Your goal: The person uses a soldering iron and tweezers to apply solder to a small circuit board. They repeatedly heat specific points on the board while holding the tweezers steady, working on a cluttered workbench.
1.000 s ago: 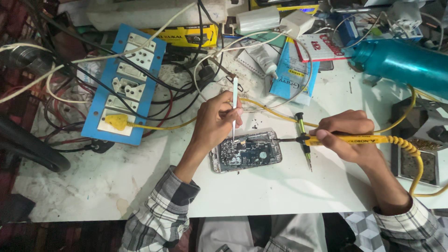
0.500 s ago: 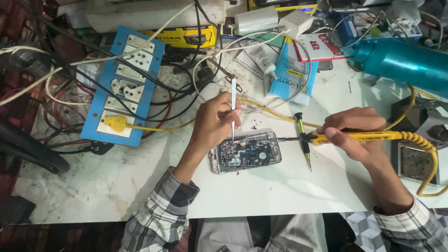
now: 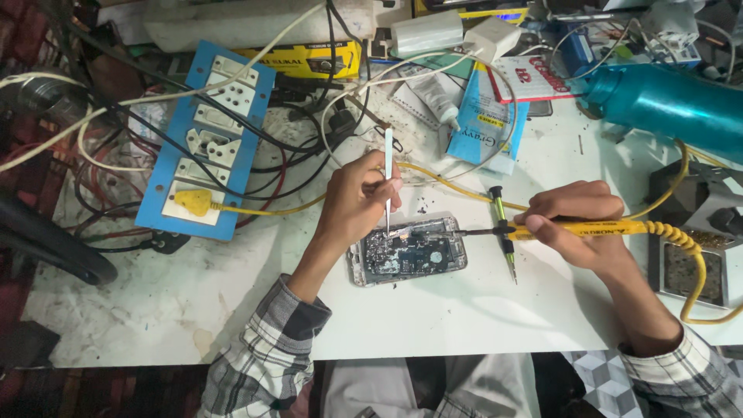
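Opened phone (image 3: 409, 251) lies flat on the white table (image 3: 480, 310), its insides exposed and its long axis running left to right, directly under the fingertips of both hands. The left hand (image 3: 352, 203) is closed around slim tweezers (image 3: 388, 179), held upright with the tips down on the board just below the fingers. The right hand (image 3: 576, 224) grips a yellow soldering iron (image 3: 573, 228), its tip reaching leftward to the phone's right edge. The left hand is nearer; a small screwdriver (image 3: 503, 232) lies just left of the right fingers
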